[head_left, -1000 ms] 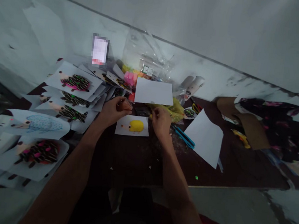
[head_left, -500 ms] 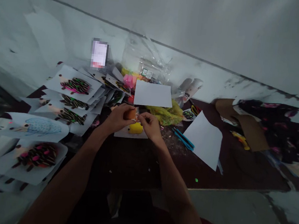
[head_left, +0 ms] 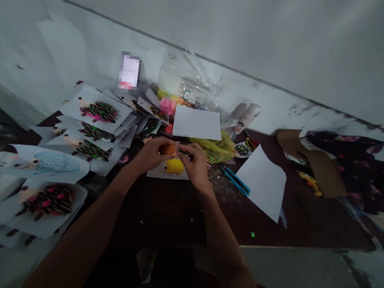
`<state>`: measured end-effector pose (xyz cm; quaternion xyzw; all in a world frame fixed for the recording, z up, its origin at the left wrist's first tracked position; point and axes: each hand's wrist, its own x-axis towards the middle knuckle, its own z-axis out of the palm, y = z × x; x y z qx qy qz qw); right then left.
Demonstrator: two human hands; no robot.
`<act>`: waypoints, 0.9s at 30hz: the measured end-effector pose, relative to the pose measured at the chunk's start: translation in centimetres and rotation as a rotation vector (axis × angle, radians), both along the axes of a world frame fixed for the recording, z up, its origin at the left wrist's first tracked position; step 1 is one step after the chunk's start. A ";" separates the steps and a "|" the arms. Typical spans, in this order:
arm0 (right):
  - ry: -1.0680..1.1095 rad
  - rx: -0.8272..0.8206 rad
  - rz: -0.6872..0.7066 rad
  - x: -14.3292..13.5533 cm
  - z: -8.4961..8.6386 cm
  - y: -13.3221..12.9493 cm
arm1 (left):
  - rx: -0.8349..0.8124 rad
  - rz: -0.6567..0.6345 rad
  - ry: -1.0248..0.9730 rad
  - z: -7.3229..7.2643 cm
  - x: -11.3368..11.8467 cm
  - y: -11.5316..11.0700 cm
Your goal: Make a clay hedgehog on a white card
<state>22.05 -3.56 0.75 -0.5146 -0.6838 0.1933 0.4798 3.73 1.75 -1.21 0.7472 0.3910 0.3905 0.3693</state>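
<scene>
Two hands, the left gripping one orange packet and the right pinching its end, are hovering over one yellow-shape card, partly blocking it.

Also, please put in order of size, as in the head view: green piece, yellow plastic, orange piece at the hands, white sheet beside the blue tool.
1. White sheet
2. Yellow plastic
3. Orange piece, partly hidden
4. Green piece
</scene>
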 end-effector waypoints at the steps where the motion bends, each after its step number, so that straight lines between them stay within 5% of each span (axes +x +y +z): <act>1: -0.008 -0.010 -0.002 0.1 0.0 0.0 | 0.002 0.004 0.004 0.0 0.0 0.0; 15: -0.078 -0.015 0.014 -0.1 0.4 -0.1 | 0.014 -0.043 -0.029 0.3 0.1 -0.2; 23: 0.350 -0.210 0.075 0.6 0.4 0.5 | -0.083 0.070 0.002 1.0 -0.4 -0.2; 27: 0.370 -0.243 0.073 0.8 0.7 0.4 | -0.112 0.069 -0.076 1.6 -0.6 -0.1</act>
